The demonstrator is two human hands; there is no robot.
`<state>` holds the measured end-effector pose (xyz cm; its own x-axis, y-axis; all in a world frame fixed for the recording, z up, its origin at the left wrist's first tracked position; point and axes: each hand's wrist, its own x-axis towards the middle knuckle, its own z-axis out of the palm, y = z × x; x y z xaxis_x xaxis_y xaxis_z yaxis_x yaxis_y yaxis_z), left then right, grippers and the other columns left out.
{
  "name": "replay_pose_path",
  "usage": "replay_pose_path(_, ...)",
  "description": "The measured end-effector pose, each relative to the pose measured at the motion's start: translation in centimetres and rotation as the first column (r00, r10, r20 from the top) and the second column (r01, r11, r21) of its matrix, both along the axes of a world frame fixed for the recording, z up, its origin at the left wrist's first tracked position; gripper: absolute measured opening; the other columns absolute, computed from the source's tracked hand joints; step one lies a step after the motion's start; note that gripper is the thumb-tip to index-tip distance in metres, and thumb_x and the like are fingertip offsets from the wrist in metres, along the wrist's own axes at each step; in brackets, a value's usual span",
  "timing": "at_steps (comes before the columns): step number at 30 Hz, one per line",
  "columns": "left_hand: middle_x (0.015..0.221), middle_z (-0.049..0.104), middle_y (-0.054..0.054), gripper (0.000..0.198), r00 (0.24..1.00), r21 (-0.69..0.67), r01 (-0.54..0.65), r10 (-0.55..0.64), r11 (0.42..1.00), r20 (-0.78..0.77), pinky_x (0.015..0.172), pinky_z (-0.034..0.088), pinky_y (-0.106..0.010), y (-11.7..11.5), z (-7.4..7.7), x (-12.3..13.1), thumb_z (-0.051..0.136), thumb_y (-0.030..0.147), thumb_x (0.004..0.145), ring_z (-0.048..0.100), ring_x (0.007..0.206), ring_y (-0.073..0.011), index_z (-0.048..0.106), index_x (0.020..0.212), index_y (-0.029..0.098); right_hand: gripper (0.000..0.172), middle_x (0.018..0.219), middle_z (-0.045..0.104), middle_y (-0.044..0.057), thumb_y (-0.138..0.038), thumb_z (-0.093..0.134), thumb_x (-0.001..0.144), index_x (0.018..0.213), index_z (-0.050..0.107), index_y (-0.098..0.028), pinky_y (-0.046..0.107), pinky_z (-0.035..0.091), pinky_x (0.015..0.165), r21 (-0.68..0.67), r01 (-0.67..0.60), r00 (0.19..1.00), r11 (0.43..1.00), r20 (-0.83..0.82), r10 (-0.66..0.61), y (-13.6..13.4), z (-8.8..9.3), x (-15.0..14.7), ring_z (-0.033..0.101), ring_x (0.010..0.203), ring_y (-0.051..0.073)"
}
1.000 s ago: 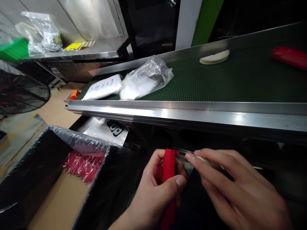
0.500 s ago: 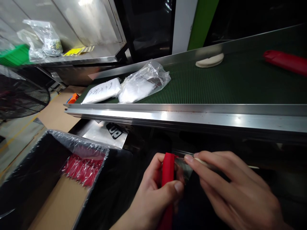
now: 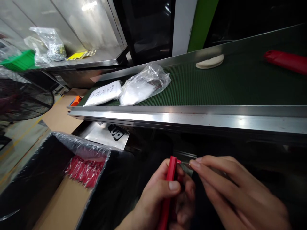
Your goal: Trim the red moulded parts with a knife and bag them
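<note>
L hand (image 3: pixel 155 196) grips red pc (image 3: pixel 171 172); R hand (image 3: pixel 236 191) pinches thin tool (image 3: pixel 186 163) nr top.

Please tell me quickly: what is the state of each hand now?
Left hand: closed, holding the red piece.
Right hand: closed in a pinch, holding what looks like a thin tool.

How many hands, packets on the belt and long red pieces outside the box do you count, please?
Hands: 2, the left hand and the right hand
Packets on the belt: 2, a white packet with writing and a clear bag
Long red pieces: 2, the held red piece and the loose red piece on the belt
Total: 6
</note>
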<state>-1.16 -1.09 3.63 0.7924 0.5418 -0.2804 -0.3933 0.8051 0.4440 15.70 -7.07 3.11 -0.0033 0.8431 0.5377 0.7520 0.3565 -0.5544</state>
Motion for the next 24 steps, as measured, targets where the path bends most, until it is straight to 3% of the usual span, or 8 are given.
replay_pose_path(6,0.087,0.06,-0.006,0.018,0.999,-0.007,0.014,-0.013,1.0,0.035,0.036,0.038,-0.01,0.0,-0.7,0.5,0.056,0.027,0.085,0.051,0.047,-0.0054,0.053,0.101,0.019,0.042,0.115,0.058,0.01,0.0,0.052,0.086,0.125,0.061,-0.014,0.028,0.05,0.086,0.002,-0.04,0.997,0.999,0.068,0.04,-0.1,-0.1,0.5,0.055,0.107,0.016)
replay_pose_path(10,0.086,0.061,-0.005,0.015,0.999,0.009,-0.016,0.016,1.0,0.034,0.034,0.033,-0.009,-0.1,-0.8,0.3,0.057,0.024,0.083,0.05,0.046,-0.0054,0.056,0.097,0.019,0.042,0.114,0.059,0.009,0.0,0.054,0.086,0.125,0.061,-0.016,0.029,0.051,0.085,0.014,-0.033,0.997,0.999,0.067,0.032,0.2,-0.6,0.5,0.056,0.105,0.016)
replay_pose_path(16,0.086,0.068,-0.007,0.028,0.992,-0.008,0.123,-0.123,0.992,0.019,0.066,0.047,-0.019,-1.0,-0.1,-0.3,0.079,0.021,0.07,0.063,0.076,-0.014,0.063,0.091,0.015,0.042,0.116,0.06,0.006,-0.002,0.057,0.086,0.124,0.062,-0.019,0.027,0.048,0.09,-0.005,0.181,0.983,0.983,-0.033,-0.181,0.8,-1.2,1.6,0.059,0.103,0.014)
replay_pose_path(19,0.085,0.069,-0.009,0.03,0.99,-0.038,0.087,-0.082,0.996,0.112,0.054,0.044,-0.016,-0.8,-1.2,-0.1,0.064,0.039,0.086,0.065,0.067,-0.0136,0.063,0.104,0.015,0.042,0.117,0.06,0.007,-0.001,0.056,0.086,0.123,0.061,-0.018,0.026,0.049,0.087,0.035,0.079,0.997,0.996,-0.02,-0.079,0.6,-0.7,2.1,0.059,0.105,0.014)
replay_pose_path(22,0.078,0.069,-0.011,0.053,0.971,-0.108,0.184,-0.164,0.977,0.172,0.047,0.044,-0.018,-0.4,-3.0,0.0,0.04,0.057,0.093,0.065,0.057,-0.0155,0.059,0.116,0.013,0.037,0.111,0.062,0.007,-0.003,0.053,0.089,0.121,0.06,-0.018,0.028,0.051,0.084,0.077,-0.05,0.997,0.996,0.056,0.046,0.5,-0.4,2.2,0.059,0.104,0.016)
replay_pose_path(24,0.067,0.067,-0.011,0.065,0.953,-0.126,0.264,-0.238,0.956,0.188,0.045,0.043,-0.02,-0.2,-3.9,-0.3,0.038,0.064,0.09,0.062,0.05,-0.0171,0.058,0.118,0.009,0.032,0.107,0.064,0.006,-0.01,0.051,0.092,0.119,0.062,-0.023,0.03,0.051,0.083,0.098,-0.061,0.993,0.993,0.103,0.051,0.6,-0.5,2.2,0.059,0.101,0.016)
